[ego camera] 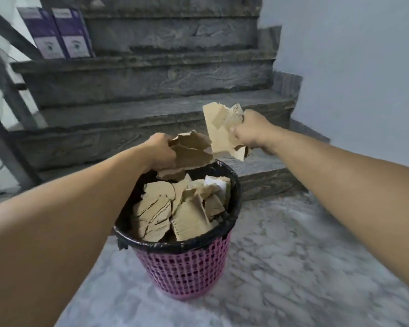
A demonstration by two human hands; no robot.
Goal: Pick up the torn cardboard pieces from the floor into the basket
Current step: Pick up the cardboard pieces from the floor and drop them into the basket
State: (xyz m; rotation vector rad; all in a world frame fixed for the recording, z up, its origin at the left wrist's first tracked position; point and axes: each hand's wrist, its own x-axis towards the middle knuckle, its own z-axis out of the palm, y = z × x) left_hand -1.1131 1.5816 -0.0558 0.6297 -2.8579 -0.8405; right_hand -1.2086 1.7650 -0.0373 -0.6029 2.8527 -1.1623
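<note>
Both hands (161,151) gripping cardboard (191,149), above basket (182,267)

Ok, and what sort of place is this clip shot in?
Most likely the foot of an indoor stairwell in a home or small building: grey stone steps rise ahead, a marbled floor lies below, and a pink basket lined with a black bag stands there.
</note>
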